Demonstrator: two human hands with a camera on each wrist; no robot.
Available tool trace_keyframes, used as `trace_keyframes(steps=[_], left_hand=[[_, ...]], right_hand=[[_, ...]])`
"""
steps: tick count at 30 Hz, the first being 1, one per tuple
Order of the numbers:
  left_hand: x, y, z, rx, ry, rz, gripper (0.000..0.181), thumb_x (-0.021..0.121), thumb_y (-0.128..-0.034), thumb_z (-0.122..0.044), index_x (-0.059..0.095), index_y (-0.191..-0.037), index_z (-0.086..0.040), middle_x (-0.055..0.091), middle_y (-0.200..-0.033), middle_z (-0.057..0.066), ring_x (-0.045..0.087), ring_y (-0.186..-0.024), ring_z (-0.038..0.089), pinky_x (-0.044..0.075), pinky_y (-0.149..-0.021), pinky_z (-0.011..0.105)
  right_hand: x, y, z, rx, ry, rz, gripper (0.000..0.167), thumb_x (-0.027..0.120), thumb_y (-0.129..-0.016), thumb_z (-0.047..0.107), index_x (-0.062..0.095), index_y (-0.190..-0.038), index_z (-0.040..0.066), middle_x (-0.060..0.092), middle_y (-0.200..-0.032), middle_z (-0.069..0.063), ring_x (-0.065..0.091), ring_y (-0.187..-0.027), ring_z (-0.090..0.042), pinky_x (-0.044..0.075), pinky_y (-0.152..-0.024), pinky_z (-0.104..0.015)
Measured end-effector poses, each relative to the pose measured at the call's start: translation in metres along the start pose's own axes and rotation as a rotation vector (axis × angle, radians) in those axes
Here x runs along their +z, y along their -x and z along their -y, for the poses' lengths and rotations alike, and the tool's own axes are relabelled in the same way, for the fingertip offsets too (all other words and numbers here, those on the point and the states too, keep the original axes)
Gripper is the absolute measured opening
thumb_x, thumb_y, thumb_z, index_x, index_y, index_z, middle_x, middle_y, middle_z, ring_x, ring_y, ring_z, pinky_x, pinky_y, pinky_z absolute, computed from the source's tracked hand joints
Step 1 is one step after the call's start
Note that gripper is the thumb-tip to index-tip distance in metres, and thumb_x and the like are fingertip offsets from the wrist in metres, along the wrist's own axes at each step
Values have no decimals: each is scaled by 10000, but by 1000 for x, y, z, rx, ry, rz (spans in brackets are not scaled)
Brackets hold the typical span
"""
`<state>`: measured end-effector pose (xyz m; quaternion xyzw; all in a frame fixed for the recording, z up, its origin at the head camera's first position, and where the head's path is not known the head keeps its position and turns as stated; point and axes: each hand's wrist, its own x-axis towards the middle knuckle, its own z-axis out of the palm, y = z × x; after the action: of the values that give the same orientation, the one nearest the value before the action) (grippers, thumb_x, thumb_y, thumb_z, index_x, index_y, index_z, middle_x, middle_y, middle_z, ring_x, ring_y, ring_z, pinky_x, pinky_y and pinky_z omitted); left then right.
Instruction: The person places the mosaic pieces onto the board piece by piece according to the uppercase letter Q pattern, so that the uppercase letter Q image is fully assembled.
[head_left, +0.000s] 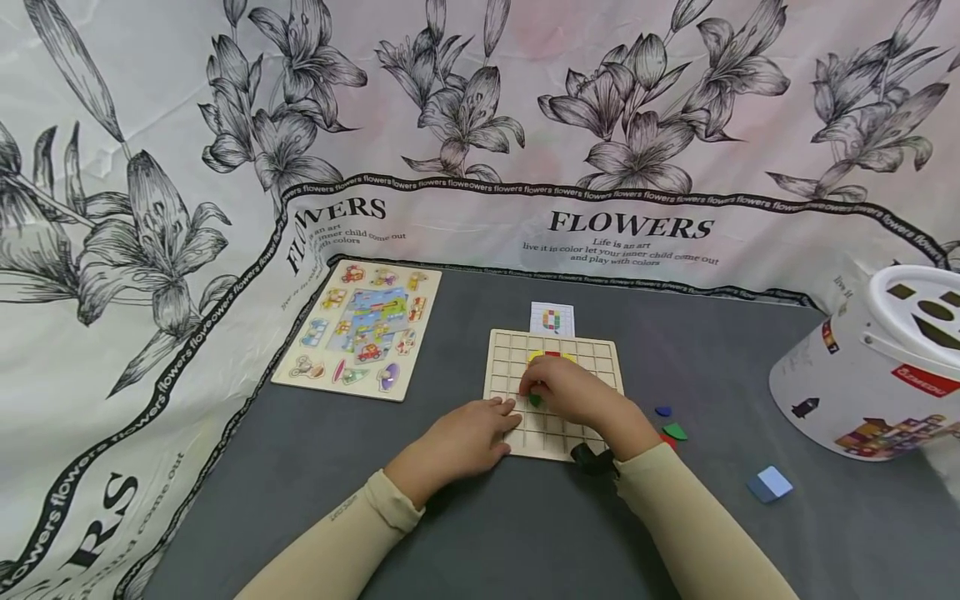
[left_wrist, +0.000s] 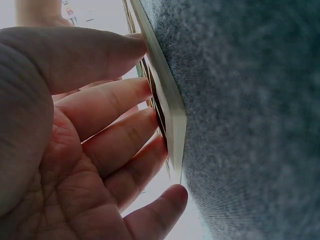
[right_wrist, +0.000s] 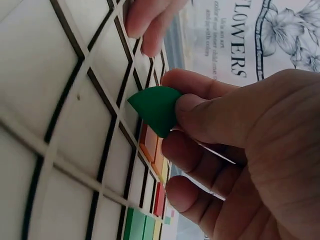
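Observation:
A pale wooden grid board (head_left: 536,437) lies in the middle of the table. Over it, my right hand (head_left: 570,390) pinches a green quarter-circle piece (right_wrist: 156,107) between thumb and index finger; the piece is tilted just above the cells. Red (right_wrist: 159,199), orange (right_wrist: 149,142), green (right_wrist: 136,224) and yellow pieces sit in cells farther along the board. My left hand (head_left: 467,435) rests at the board's left side, fingertips touching its edge and surface. Behind the board, partly covered by it, is a small pattern card (head_left: 551,319) with a coloured letter-like figure.
Loose blue (head_left: 663,411), green (head_left: 675,431) and red (head_left: 667,441) pieces lie right of the board, near my right wrist. Farther right are a blue block (head_left: 770,484) and a white lidded bucket (head_left: 817,392). A picture puzzle board (head_left: 300,372) lies back left. Flower-printed cloth hangs behind.

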<state>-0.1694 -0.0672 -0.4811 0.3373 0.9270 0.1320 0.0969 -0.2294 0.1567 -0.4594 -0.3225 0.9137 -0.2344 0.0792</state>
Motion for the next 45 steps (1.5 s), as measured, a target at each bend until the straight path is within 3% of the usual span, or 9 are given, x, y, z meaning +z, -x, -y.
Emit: trace_keyframes(steps=[7, 21, 32, 40, 45], left_hand=[[-2, -1, -4, 9, -22, -7, 468, 729, -1057, -235, 675, -1514, -153, 574, -1636, 74, 529, -1542, 262, 475, -1269, 411], [-2, -1, -2, -13, -14, 8, 480, 720, -1064, -248, 661, -1530, -152, 566, -1643, 65, 513, -1556, 253, 459, -1284, 421], [-5, 2, -4, -18, -14, 9, 481, 725, -1061, -238, 662, -1527, -135, 572, -1638, 78, 523, -1548, 263, 463, -1280, 430], [-4, 2, -3, -16, -10, 8, 480, 722, -1060, -242, 663, -1527, -148, 567, -1643, 71, 512, -1557, 260, 460, -1283, 437], [-4, 1, -3, -20, -3, 12, 478, 721, -1060, -242, 665, -1526, -154, 569, -1642, 66, 508, -1560, 250, 453, -1289, 426]], right_hand=[[4, 1, 0, 11, -7, 12, 209, 668, -1040, -32, 819, -992, 105, 724, -1007, -24, 626, -888, -122, 601, -817, -338], [17, 10, -4, -1, 4, -80, 173, 728, -1001, -41, 834, -1068, 78, 710, -1097, -49, 675, -1034, -224, 631, -948, -449], [27, 11, 4, -36, 60, -152, 140, 819, -944, -2, 821, -1078, 39, 736, -1076, -87, 705, -994, -256, 643, -919, -466], [26, 16, 3, 31, 59, -152, 159, 817, -942, -11, 803, -1090, 47, 757, -1097, -92, 711, -1066, -288, 631, -988, -506], [26, 18, 1, 35, 47, -153, 133, 817, -943, -12, 802, -1051, 66, 753, -1073, -72, 700, -1031, -257, 636, -962, -491]])
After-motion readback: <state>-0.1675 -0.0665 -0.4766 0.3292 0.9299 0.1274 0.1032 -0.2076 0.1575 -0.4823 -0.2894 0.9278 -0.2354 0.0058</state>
